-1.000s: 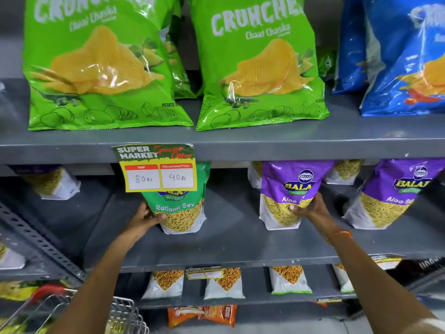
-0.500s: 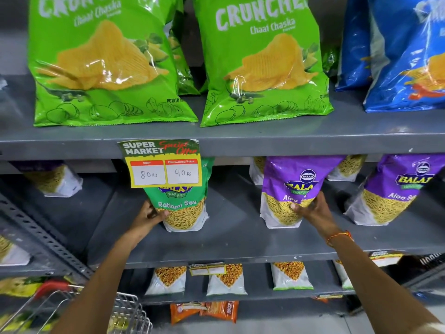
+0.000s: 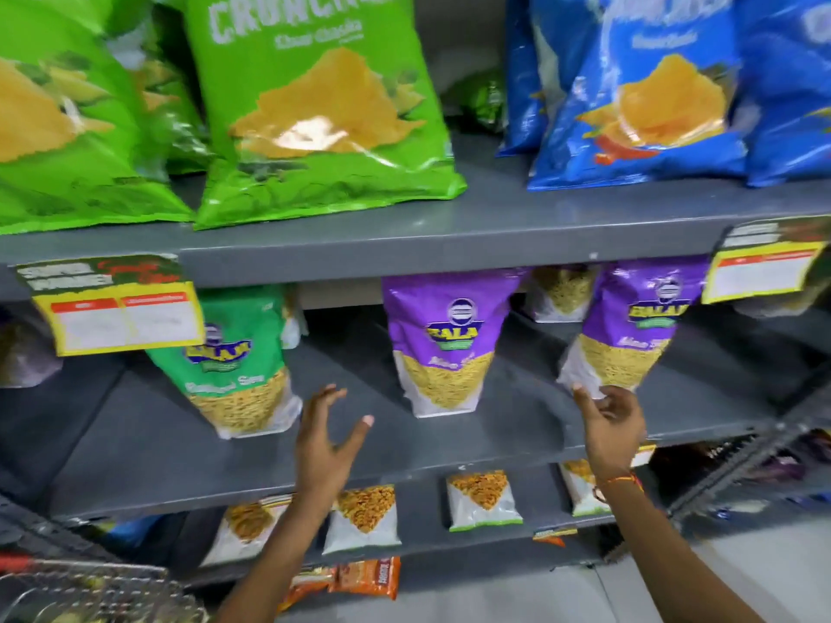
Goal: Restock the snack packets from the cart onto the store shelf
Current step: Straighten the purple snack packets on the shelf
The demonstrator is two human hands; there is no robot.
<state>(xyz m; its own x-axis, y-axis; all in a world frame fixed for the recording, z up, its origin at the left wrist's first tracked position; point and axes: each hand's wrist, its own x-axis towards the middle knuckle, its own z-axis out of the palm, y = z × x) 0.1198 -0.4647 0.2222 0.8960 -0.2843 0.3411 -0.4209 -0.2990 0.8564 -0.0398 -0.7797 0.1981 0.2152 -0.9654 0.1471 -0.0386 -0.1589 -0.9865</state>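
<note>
Two hands reach over the middle shelf (image 3: 517, 424): the left hand (image 3: 326, 447) hangs spread wide and empty in the gap between the green packet (image 3: 234, 366) at its 10 o'clock and the centre purple packet (image 3: 443, 348) at its 1 o'clock. The right hand (image 3: 611, 424) is loosely open, fingertips (image 3: 580, 393) at the bottom corner of the right purple packet (image 3: 629, 335); whether it grips is unclear. The cart (image 3: 94, 591) sits at 7 o'clock in view.
</note>
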